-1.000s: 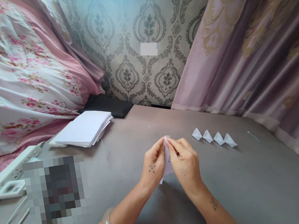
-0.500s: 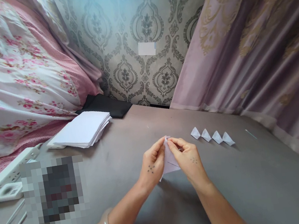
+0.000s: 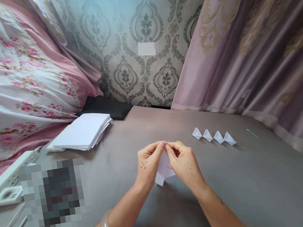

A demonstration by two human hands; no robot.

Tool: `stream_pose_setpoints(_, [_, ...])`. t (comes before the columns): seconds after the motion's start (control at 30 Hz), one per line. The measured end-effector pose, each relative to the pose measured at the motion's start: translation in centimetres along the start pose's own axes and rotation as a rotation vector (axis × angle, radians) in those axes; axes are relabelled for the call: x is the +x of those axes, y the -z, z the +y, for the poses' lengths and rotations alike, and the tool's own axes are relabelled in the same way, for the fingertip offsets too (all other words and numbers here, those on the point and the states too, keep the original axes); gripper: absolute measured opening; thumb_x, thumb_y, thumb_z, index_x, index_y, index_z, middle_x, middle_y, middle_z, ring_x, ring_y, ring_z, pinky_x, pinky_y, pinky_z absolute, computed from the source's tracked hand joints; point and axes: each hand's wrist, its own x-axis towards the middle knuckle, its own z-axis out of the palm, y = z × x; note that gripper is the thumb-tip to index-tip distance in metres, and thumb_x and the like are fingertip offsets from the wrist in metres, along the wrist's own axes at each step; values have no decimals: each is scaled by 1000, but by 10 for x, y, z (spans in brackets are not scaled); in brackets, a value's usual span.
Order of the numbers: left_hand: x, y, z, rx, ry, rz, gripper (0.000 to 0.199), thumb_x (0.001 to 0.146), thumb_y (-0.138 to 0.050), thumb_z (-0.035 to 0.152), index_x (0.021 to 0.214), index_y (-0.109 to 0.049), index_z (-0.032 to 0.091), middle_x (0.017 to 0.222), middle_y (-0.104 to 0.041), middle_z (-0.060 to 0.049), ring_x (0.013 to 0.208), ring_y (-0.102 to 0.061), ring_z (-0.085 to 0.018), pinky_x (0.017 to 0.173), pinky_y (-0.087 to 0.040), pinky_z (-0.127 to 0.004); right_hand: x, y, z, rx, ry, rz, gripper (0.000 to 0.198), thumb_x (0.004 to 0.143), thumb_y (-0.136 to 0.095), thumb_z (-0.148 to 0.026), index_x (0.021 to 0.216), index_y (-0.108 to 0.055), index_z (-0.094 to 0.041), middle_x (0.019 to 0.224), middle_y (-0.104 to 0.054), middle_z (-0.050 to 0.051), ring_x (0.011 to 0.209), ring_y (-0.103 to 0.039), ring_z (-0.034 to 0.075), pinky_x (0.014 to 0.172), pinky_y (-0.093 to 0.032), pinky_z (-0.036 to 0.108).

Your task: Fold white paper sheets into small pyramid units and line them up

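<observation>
Between my two hands is a partly folded sheet of white paper [image 3: 163, 171], its lower corners hanging down above the grey surface. My left hand [image 3: 150, 164] pinches its top edge between thumb and fingers. Close beside it, my right hand [image 3: 182, 162] pinches the same top edge, the fingertips of both hands almost meeting. A short dark line shows on the paper; the upper folds are hidden behind my fingers. To the right of my hands, several small folded paper shapes [image 3: 207, 135] with pointed tops stand in a slanting row.
A stack of white paper [image 3: 84, 132] lies at the back left, by a black flat item [image 3: 110, 106]. A white power strip [image 3: 9, 180] with cables runs along the left edge. A thin stick [image 3: 253, 134] lies at right. Curtains [image 3: 243, 37] border the right side.
Both hands have shifted slightly left with the paper. The paper has tilted, and its lower left corner now shows more. The pinching fingers have moved a little along the top edge.
</observation>
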Motion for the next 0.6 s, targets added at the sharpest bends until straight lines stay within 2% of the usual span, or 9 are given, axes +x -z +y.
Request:
stream_pose_setpoints(0.2, [4, 4, 2, -38, 27, 44, 25, 73, -70, 38, 84, -74, 15, 84, -73, -7, 75, -65, -16, 68, -49, -24, 2, -5, 7, 21, -81, -53, 36, 83, -53, -45, 68, -66, -16, 65, -62, 3, 62, -55, 15, 58, -40, 25])
stream_pose_setpoints(0.33, [14, 11, 4, -173, 121, 46, 29, 71, -73, 39, 86, -71, 14, 84, -73, -9, 77, -66, -19, 68, -52, -28, 8, 4, 12, 60, -168, -221, 38, 80, -55, -49, 67, -65, -15, 59, -60, 2, 57, -53, 14, 54, -38, 25])
stream_pose_setpoints(0.43, [19, 13, 5, -265, 181, 47, 28, 68, -76, 36, 85, -71, 14, 85, -73, -9, 82, -66, -20, 71, -52, -29, 13, 15, 11, 131, -173, -293, 34, 79, -58, -47, 80, -68, -15, 73, -67, 4, 68, -59, 16, 63, -44, 27])
stream_pose_setpoints(0.53, [17, 11, 3, -268, 225, 21, 27, 67, -77, 34, 83, -72, 13, 79, -72, -7, 73, -64, -15, 67, -50, -24, 17, 21, 10, 237, -165, -223, 33, 77, -61, -46, 93, -68, -18, 93, -69, 7, 88, -61, 19, 77, -46, 30])
stream_pose_setpoints(0.6, [14, 8, 1, -251, 247, -6, 26, 66, -78, 34, 81, -73, 14, 76, -71, -5, 67, -62, -12, 62, -48, -21, 18, 19, 10, 311, -174, -215, 34, 75, -65, -45, 97, -67, -18, 97, -69, 7, 90, -61, 19, 79, -47, 31])
